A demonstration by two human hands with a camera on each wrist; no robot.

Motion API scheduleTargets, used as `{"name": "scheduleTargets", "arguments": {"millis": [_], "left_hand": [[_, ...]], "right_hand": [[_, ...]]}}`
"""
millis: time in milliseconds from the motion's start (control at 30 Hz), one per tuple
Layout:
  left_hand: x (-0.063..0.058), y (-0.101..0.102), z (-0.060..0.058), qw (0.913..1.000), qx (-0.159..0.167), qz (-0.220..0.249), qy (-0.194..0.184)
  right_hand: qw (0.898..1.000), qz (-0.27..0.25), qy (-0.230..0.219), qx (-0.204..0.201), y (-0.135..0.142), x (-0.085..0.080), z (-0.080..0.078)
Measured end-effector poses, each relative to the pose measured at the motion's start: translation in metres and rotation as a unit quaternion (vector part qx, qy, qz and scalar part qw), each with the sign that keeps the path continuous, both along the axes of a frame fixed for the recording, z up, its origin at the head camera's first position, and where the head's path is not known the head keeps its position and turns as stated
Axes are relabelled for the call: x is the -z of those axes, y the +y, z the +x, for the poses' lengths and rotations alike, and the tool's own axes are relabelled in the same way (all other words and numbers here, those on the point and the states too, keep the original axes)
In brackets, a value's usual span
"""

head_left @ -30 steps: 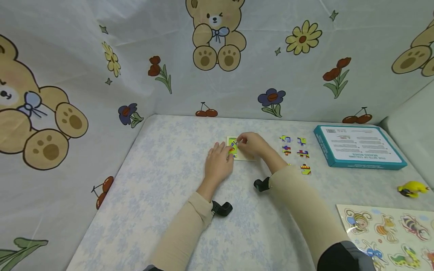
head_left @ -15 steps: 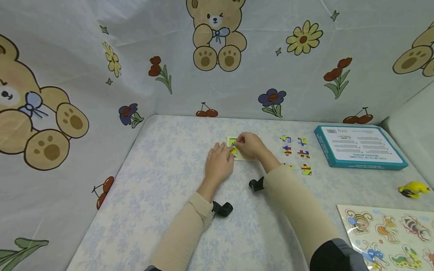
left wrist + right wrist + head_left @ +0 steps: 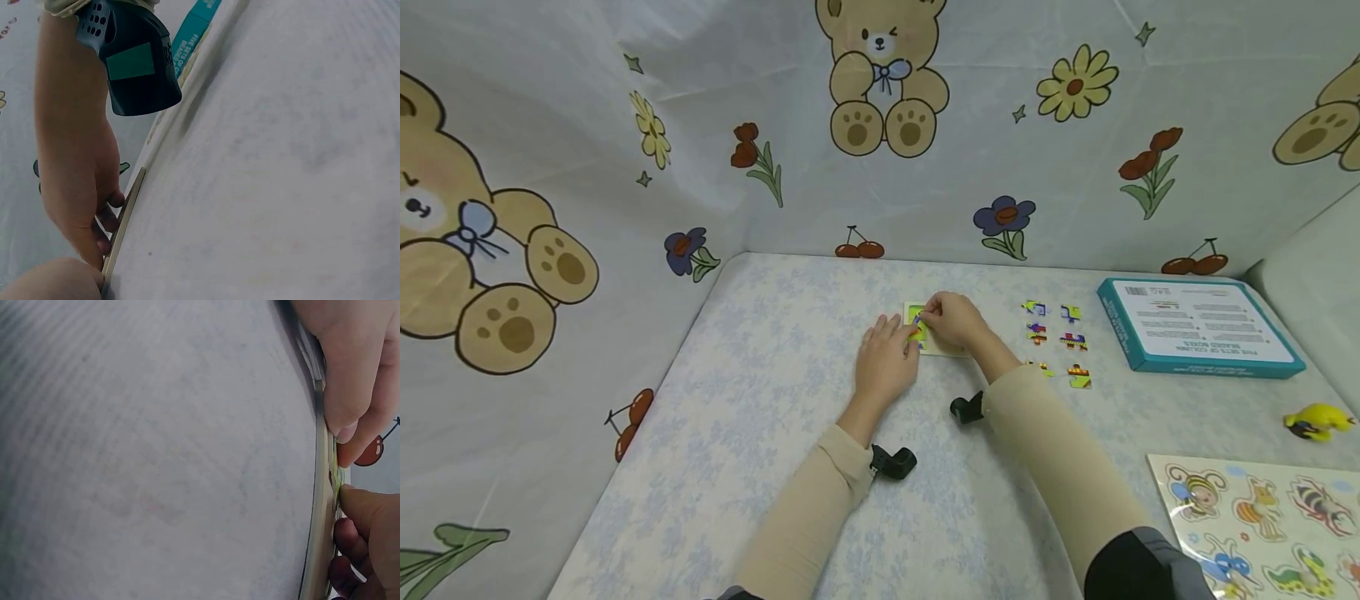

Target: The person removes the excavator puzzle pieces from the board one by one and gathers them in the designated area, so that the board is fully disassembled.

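Note:
A small puzzle board (image 3: 934,347) with a pale rim lies on the table, its yellow-green picture partly hidden by both hands. My left hand (image 3: 886,360) rests on the board's left side, fingers extended and thumb on the picture. Over the upper middle of the board my right hand (image 3: 955,321) pinches a small puzzle piece; its fingertips cover most of it. In the right wrist view the right hand (image 3: 356,369) has thumb and finger against the board, close to the left thumb (image 3: 362,503). The left wrist view shows the board's edge (image 3: 128,209) beneath the right hand's curled fingers.
Several loose puzzle pieces (image 3: 1073,342) lie in two columns right of the board. Beyond them sits a teal box (image 3: 1202,325). A yellow toy (image 3: 1318,421) and a sheet of insect pictures (image 3: 1255,525) are at the right. A bear-print cloth (image 3: 805,217) hangs behind the table.
The right hand shifted slightly left over the board, its forearm moving left too, then stayed there. One loose piece near the sleeve is more exposed. The left hand stays in place.

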State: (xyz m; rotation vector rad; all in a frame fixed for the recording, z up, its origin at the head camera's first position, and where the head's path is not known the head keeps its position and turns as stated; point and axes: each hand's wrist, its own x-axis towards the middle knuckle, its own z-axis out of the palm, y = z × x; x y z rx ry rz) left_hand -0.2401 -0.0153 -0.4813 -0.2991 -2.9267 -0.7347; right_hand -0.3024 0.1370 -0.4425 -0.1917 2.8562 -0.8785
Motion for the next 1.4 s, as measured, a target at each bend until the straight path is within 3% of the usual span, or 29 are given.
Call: {"name": "scheduleTargets", "arguments": {"millis": [1100, 1400], "left_hand": [[0.0043, 0.0001, -0.0026, 0.9999, 0.002, -0.004, 0.010], [0.0029, 0.0005, -0.0022, 1.0000, -0.001, -0.006, 0.003]], "right_hand": [[1.000, 0.016, 0.010, 0.002, 0.0022, 0.0058, -0.0050], [1.000, -0.001, 0.014, 0.009, 0.0035, 0.0089, -0.0065]]}}
